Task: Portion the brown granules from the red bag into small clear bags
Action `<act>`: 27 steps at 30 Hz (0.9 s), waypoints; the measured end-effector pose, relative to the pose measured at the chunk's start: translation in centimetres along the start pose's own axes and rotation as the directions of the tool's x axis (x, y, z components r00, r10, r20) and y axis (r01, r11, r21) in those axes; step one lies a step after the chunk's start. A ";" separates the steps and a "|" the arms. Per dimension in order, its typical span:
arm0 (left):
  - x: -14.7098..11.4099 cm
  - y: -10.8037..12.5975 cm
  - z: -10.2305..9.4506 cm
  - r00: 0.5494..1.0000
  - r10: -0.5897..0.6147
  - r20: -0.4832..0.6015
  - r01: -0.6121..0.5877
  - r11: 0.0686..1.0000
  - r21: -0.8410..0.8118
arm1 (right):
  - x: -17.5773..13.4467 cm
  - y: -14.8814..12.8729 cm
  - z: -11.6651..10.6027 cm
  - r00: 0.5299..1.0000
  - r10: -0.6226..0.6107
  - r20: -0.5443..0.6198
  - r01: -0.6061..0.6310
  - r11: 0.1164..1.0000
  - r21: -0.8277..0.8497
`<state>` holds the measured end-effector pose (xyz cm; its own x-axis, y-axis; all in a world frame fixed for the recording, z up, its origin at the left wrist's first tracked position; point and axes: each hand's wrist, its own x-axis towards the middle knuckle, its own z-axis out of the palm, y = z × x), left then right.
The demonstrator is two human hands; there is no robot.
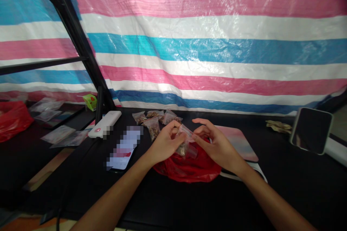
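Between my hands is a small clear zip bag (182, 148) with brownish bits in its lower part. My left hand (168, 142) pinches its upper left edge between thumb and fingers. My right hand (214, 140) pinches the bag's top right corner with thumb and a finger, its index finger raised. Just under the bag lies a crumpled red plastic bag (189, 173) on the black table; its contents are mostly hidden. Behind my left hand sit several filled zip bags (153, 127) in a loose group.
To the left are a phone (126, 148) with a lit screen, a white power bank (105, 124) and flat clear bags (61, 135). Another red bag (15, 119) lies far left. A pinkish mat (238, 142) is right, then a phone-like device (311, 130). Striped sheeting (203, 50) hangs behind.
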<state>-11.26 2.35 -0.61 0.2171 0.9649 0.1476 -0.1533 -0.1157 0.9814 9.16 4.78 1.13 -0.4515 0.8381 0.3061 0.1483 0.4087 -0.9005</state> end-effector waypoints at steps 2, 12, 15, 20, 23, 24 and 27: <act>0.0 -0.1 0.1 1.000 0.006 0.008 -0.006 1.000 -0.008 | 0.1 0.0 0.1 0.999 -0.011 -0.052 0.011 1.000 -0.006; 0.3 -0.4 0.0 0.998 -0.033 -0.046 0.032 0.999 -0.017 | -0.1 0.5 0.5 0.999 -0.037 -0.037 0.036 0.999 -0.028; 0.2 -0.5 0.1 1.000 -0.018 -0.020 0.017 0.999 -0.030 | 0.0 0.2 0.5 0.998 -0.027 -0.056 0.026 1.000 -0.017; 0.1 -0.1 0.5 0.999 -0.033 0.000 0.033 0.999 0.009 | 0.1 -0.1 0.5 0.997 -0.034 -0.065 0.034 0.999 -0.001; 0.1 0.2 0.5 1.000 -0.016 0.007 0.015 0.997 0.070 | 0.0 0.2 0.6 0.996 -0.057 -0.062 0.057 0.998 -0.006; 0.1 0.3 0.5 1.000 -0.013 0.009 0.012 0.997 0.076 | -0.1 0.3 0.6 0.996 -0.057 -0.061 0.057 0.998 -0.005; 0.2 0.3 0.4 1.000 -0.012 0.003 0.012 0.998 0.056 | -0.1 0.6 0.7 0.998 -0.021 -0.052 0.021 1.000 0.005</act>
<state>-10.91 2.46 -0.20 0.2222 0.9654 0.1362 -0.0967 -0.1172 0.9884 8.68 4.71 0.34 -0.4079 0.8472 0.3404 0.1339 0.4243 -0.8955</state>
